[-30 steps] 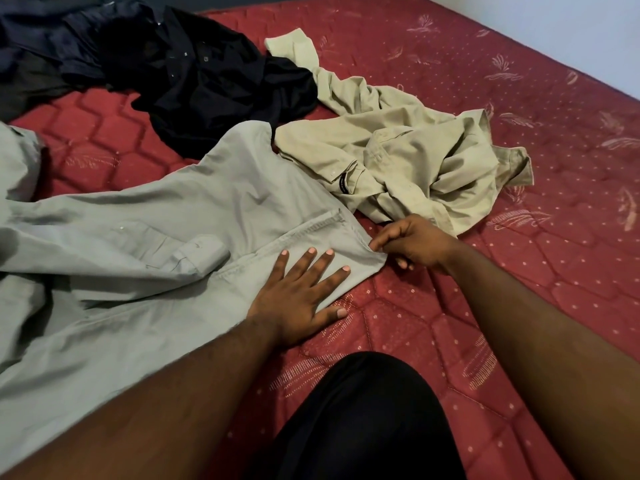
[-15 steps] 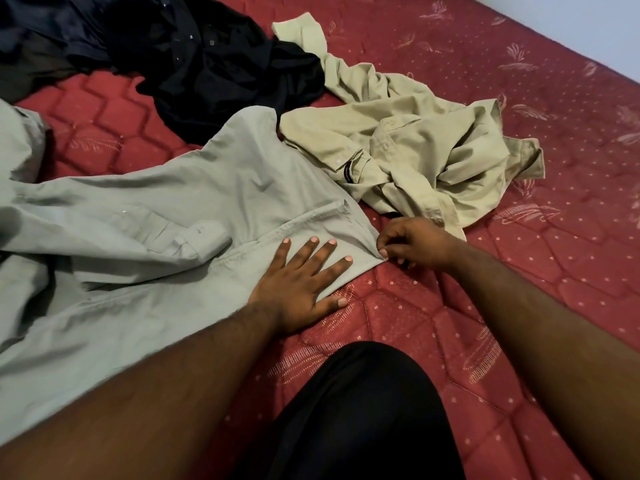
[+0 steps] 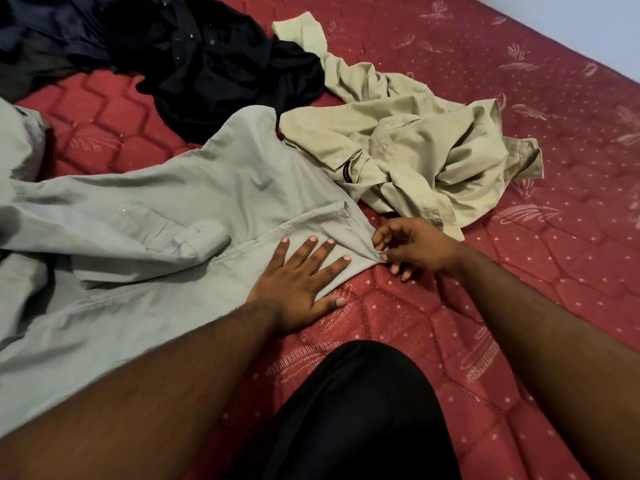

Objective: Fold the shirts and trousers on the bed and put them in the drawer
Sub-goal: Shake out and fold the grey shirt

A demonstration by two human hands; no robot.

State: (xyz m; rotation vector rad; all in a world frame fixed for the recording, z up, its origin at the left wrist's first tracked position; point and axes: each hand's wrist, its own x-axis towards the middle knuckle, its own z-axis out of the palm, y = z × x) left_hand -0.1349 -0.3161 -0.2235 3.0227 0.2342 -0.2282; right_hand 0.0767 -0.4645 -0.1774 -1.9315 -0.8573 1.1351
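Left hand (image 3: 298,275) flat, fingers spread, pressing the near corner of the grey shirt (image 3: 156,216) onto the bed (image 3: 519,271); nothing gripped, just weight holding the cloth down. Right hand (image 3: 412,245): the grip is a narrow pinch, thumb and forefinger on the very tip of that same corner, other fingers now fanned loose. Change over the last second: my right hand was a closed fist bunched round the corner and is now a fine fingertip pinch at almost the same spot; the left hand has not shifted and the corner lies a little flatter under it. I read that as tugging the hem straight and square before the first fold, so the task is at its very start. The grey shirt lies spread across the left of the bed, one cuffed sleeve lying across its front, its far end running out of view. The beige shirt (image 3: 415,157) sits crumpled just beyond my right hand, touching the grey shirt's edge. A heap of dark clothes (image 3: 214,60) lies at the top left, unfolded. My knee, in black cloth (image 3: 349,417), is on the bed's near side. No drawer in view.
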